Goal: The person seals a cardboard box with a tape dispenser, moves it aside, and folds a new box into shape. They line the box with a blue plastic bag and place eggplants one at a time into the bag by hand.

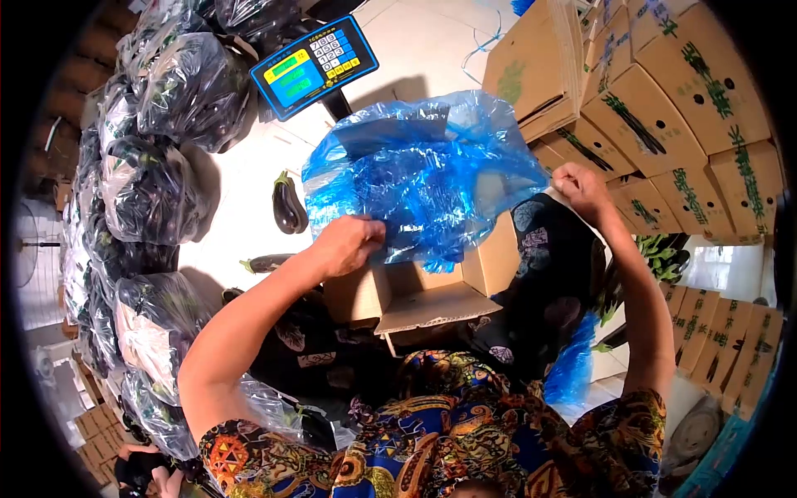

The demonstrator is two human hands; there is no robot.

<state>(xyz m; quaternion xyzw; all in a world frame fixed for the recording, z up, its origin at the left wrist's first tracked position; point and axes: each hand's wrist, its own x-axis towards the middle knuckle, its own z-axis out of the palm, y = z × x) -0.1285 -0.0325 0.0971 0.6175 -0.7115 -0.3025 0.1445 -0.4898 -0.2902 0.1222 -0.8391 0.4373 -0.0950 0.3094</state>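
A blue plastic bag (pixel 415 183) is spread between my hands, above an open cardboard box (pixel 440 303) in front of me. Closed fingers of my left hand (pixel 349 243) grip the bag's near left edge. My right hand (pixel 581 191) pinches the bag's right corner, which is pulled out taut to the side. The bag covers the far part of the box, while its near flap and part of the inside show.
Two loose eggplants, one upright (pixel 288 203) and one lying near the box (pixel 264 264), are on the floor at left. Clear bags of eggplants (pixel 149 191) line the left. A digital scale (pixel 315 66) stands ahead. Stacked cartons (pixel 656 116) rise at right. A person (pixel 149 473) is at lower left.
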